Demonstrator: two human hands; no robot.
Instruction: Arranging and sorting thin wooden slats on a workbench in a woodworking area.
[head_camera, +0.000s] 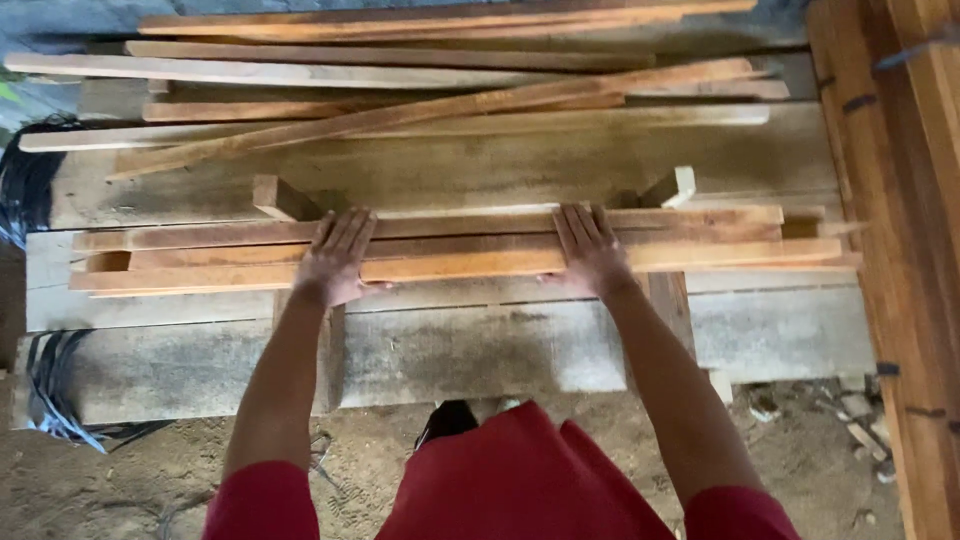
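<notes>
A bundle of long reddish wooden slats (460, 245) lies side by side across two short wooden supports (672, 300). My left hand (335, 258) rests flat on the slats left of the middle, fingers stretched out and together. My right hand (590, 250) lies flat on the same slats right of the middle, thumb curled over the near edge. Both palms press down on the wood; neither hand is closed around a slat. My red sleeves and red clothing (520, 480) fill the bottom of the view.
More loose slats (440, 105) are piled at the back on wide grey planks (470, 350). Stacked orange timber (920, 250) stands along the right. Black cables (40, 190) lie at the left. Sandy ground with wood scraps (860, 430) is below.
</notes>
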